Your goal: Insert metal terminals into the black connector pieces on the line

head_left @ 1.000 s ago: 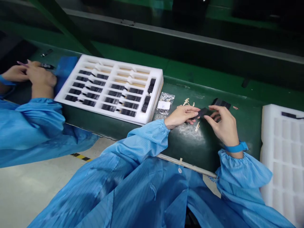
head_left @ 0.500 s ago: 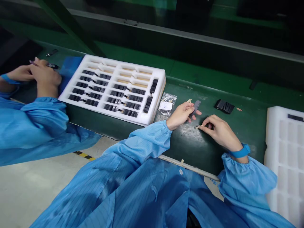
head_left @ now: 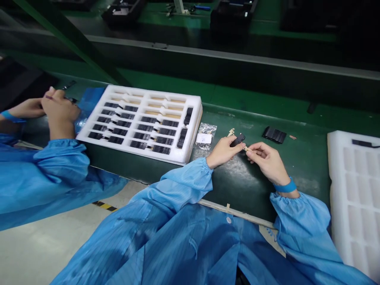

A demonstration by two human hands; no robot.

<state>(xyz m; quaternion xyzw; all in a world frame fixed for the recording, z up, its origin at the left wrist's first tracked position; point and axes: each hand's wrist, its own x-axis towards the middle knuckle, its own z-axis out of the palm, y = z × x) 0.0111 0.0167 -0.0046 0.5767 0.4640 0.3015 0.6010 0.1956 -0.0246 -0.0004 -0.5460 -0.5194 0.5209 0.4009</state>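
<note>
My left hand (head_left: 223, 151) is closed on a small flat black part (head_left: 237, 140) with a rounded end and a hole. Between the thumb and fingertips of my right hand (head_left: 266, 160) is a small thin gold-coloured metal piece (head_left: 246, 149), held up against the black part. More gold-coloured pieces (head_left: 231, 132) show just behind my left hand; whether they lie on the bench or are held, I cannot tell. A clear plastic bag (head_left: 205, 136) with a white label lies left of my left hand. Beyond my right hand sits a row of black parts (head_left: 274, 134).
A white foam tray (head_left: 192, 130) holding black parts in slots lies to the left on the green bench (head_left: 308, 158). Another white foam tray (head_left: 337, 166) stands at the right edge. At far left are a co-worker's hands (head_left: 61, 109). A green post (head_left: 68, 43) slants across the back left.
My right hand has brought the gold-coloured piece up and left to the black part in my left hand. The black part is turned more to the right. The camera view has shifted slightly.
</note>
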